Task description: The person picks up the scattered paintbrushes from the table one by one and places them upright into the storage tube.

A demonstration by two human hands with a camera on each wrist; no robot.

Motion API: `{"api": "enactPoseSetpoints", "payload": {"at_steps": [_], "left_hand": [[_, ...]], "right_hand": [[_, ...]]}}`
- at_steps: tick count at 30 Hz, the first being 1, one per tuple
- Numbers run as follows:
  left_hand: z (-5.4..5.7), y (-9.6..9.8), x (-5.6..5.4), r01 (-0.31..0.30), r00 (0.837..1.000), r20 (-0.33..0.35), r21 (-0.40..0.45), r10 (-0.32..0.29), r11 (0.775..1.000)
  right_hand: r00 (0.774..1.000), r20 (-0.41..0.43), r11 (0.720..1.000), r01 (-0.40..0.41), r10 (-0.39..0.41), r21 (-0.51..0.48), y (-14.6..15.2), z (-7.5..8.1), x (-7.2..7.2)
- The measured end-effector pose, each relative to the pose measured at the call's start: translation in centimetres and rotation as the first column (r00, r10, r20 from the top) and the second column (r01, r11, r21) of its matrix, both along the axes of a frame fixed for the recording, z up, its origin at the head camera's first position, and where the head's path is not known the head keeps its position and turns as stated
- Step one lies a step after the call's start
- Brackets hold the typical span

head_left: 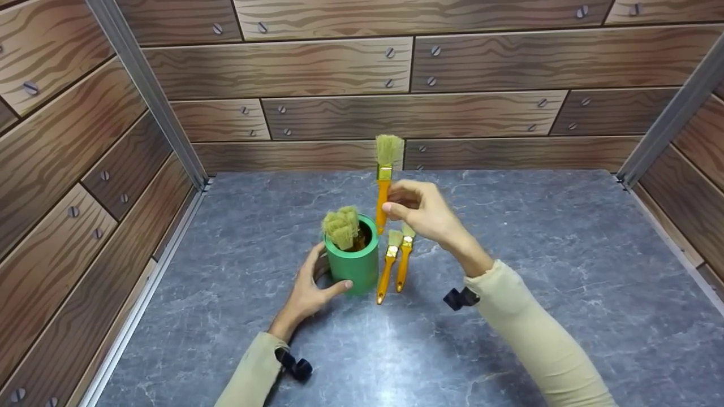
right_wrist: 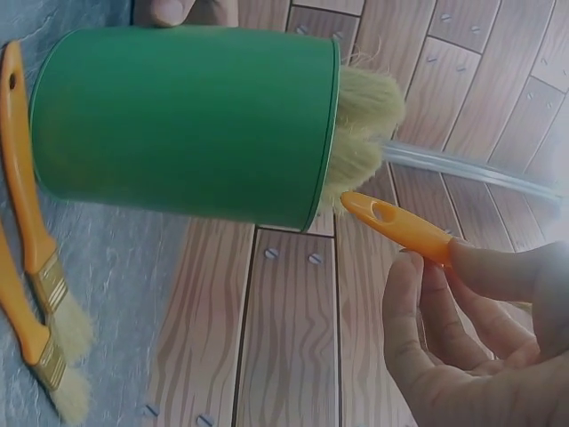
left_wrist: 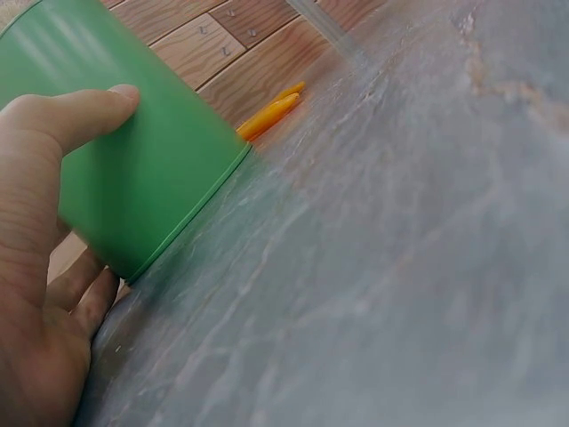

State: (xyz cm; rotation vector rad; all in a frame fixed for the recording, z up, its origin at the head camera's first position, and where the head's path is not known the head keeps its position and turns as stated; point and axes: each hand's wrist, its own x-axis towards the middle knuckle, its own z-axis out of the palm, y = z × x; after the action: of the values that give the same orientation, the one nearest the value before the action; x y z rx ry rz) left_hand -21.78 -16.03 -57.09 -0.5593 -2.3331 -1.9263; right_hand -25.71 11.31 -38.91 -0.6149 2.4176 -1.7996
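Observation:
A green cylindrical pot (head_left: 353,271) stands upright on the table, holding several brushes whose pale bristles (head_left: 341,227) stick out at its left side. My left hand (head_left: 310,288) grips the pot from the left, its thumb across the front, as the left wrist view also shows. With thumb and fingers my right hand (head_left: 421,210) pinches the orange handle of a paintbrush (head_left: 384,189), bristles up, just right of the pot's rim. In the right wrist view the handle's holed end (right_wrist: 391,218) is near the pot's mouth. Most handles inside the pot are hidden.
Two more paintbrushes, one nearer the pot (head_left: 386,274) and one to its right (head_left: 404,265), lie on the table right of the pot. The grey marbled table (head_left: 226,271) meets wood-patterned walls (head_left: 339,118) with metal corner posts (head_left: 153,96).

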Motion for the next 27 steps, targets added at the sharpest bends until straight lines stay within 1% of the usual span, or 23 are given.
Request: {"api": "enactPoseSetpoints", "payload": {"at_steps": [4, 8, 11, 16, 21, 27], "left_hand": [[0.0, 0.0, 0.0, -0.002, 1.000, 0.000, 0.001, 0.002, 1.000], [0.1, 0.1, 0.1, -0.009, 1.000, 0.017, -0.008, 0.009, 1.000], [0.2, 0.1, 0.1, -0.016, 0.999, 0.028, -0.012, 0.017, 1.000], [0.1, 0.2, 0.2, -0.010, 1.000, 0.016, -0.004, 0.010, 1.000], [0.0, 0.2, 0.2, 0.001, 1.000, 0.006, 0.008, -0.001, 1.000], [0.1, 0.1, 0.1, -0.013, 1.000, 0.007, 0.000, 0.013, 1.000]], "right_hand": [[1.000, -0.010, 1.000, -0.024, 0.024, -0.015, -0.7, 0.0, 0.1], [0.999, -0.031, 0.999, -0.041, 0.040, -0.008, -1.3, -0.4, 0.1], [0.997, -0.061, 0.999, -0.047, 0.048, 0.019, -1.7, -0.7, 0.0], [0.995, -0.092, 0.997, -0.040, 0.046, 0.067, -1.9, -1.3, 0.0], [0.995, -0.095, 0.997, -0.036, 0.042, 0.068, -1.8, -1.6, 0.0], [0.995, -0.094, 0.997, -0.032, 0.038, 0.065, -1.6, -1.8, -0.1]]}}
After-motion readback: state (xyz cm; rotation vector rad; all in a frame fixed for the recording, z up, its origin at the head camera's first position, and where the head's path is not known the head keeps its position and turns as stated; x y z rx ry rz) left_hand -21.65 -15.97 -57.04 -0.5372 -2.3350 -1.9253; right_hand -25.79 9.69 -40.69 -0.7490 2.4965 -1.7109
